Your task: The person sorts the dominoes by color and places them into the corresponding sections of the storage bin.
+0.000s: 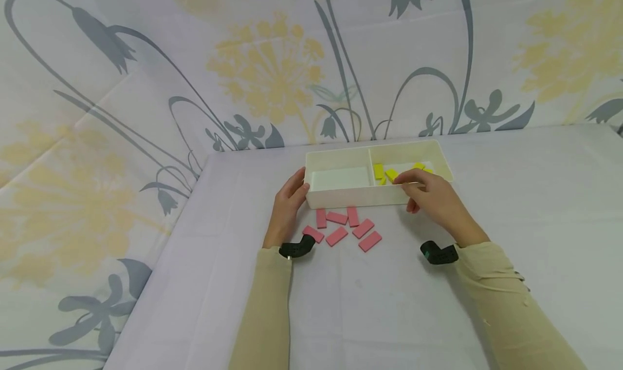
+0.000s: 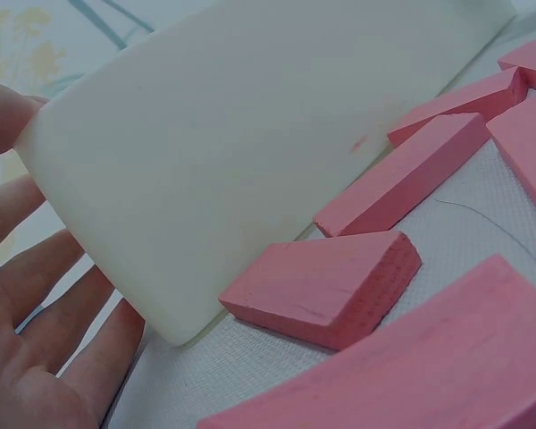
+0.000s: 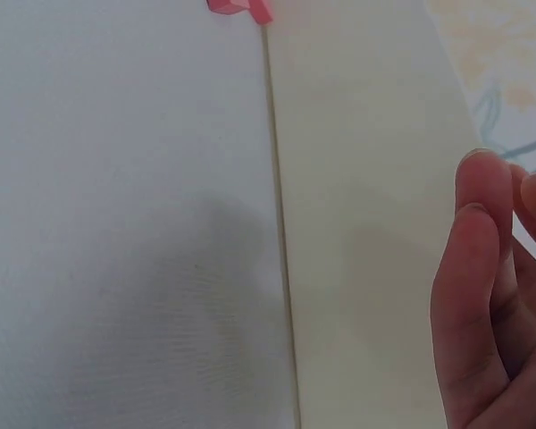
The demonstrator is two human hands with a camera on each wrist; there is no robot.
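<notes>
A flowered cloth hangs behind a white-covered table. Near the cloth, on the table, sits one open white box, split by one divider into two compartments.

Two bare hands attend it. The left hand, fingers extended, rests against the box's left end without clenching, probably to steady it. The right hand bends its fingers over the front wall at the right compartment; whether they pinch a piece cannot be told.

Seven pink blocks lie loosely scattered on the table before the box, seemingly within easy reach of both hands. At least five yellow pieces lie in the right compartment, apparently kept together by the divider; the hand may hide more.
</notes>
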